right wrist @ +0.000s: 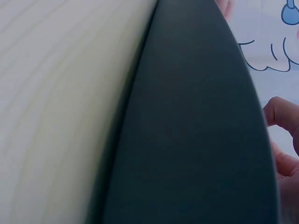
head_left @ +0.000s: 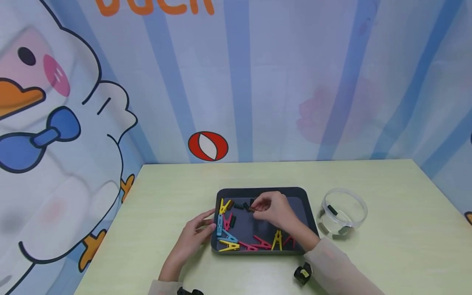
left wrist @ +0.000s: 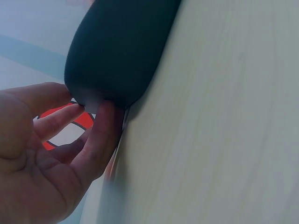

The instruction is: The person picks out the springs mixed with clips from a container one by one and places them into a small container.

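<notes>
A dark grey tray (head_left: 258, 252) lies on the table with clothespins and small dark ribbed pieces in it. My left hand (head_left: 195, 234) grips the tray's left rim, thumb on top; in the left wrist view its fingers (left wrist: 100, 140) bend round the tray corner. Over the tray's upper middle, my right hand (head_left: 274, 209) pinches a small brown piece (head_left: 252, 209) between thumb and fingertips. Close by lie a black piece (head_left: 239, 206) and a yellow clothespin (head_left: 223, 207). The tray wall (right wrist: 191, 116) hides most of the right hand in the right wrist view.
Right of the tray stands a clear round container (head_left: 344, 208) with a few dark pieces inside. Blue (head_left: 219, 225), pink (head_left: 262, 242) and yellow clothespins line the tray's left and front. A printed curtain (head_left: 273, 82) hangs behind the table (head_left: 177, 184).
</notes>
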Demonstrator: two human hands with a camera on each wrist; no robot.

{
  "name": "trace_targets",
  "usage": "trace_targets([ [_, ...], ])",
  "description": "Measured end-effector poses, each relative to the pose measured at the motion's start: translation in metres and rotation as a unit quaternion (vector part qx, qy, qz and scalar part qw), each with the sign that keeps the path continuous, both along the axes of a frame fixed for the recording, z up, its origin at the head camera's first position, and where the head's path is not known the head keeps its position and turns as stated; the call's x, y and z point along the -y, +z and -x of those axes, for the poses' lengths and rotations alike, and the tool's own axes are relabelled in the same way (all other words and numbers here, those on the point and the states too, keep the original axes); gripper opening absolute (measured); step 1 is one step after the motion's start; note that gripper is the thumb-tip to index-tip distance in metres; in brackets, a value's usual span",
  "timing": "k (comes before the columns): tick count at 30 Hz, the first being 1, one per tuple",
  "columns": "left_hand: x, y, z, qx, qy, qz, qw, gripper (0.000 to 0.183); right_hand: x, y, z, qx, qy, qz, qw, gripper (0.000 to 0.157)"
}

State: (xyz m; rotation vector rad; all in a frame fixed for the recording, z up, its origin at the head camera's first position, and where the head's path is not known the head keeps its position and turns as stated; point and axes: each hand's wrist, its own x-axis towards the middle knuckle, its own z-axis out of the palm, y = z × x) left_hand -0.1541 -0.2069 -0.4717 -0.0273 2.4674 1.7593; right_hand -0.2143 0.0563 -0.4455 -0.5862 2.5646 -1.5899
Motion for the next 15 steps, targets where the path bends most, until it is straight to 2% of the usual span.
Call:
trace_targets([
  [15, 0.001, -0.001, 0.001, 0.001, -0.01, 0.013, 0.9999, 0.046, -0.011, 0.01, -0.002, 0.011, -0.013, 0.008, 1.0, 0.012],
])
